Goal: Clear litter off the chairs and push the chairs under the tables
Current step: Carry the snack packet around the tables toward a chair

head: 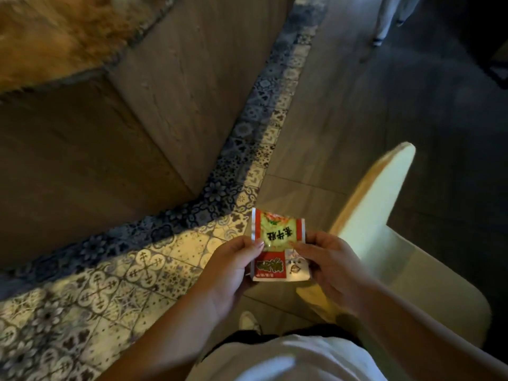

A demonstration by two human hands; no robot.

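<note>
A red, yellow and white snack wrapper with printed characters is held flat in front of me, above the floor. My left hand pinches its left edge with thumb on top. My right hand pinches its right edge. A pale wooden chair stands just to the right, its backrest rising toward the upper right and its seat partly hidden behind my right forearm.
A large wooden counter or bench fills the left and centre. Patterned blue and cream floor tiles run along its base. Grey plank flooring lies to the right. Someone's legs stand at the top right.
</note>
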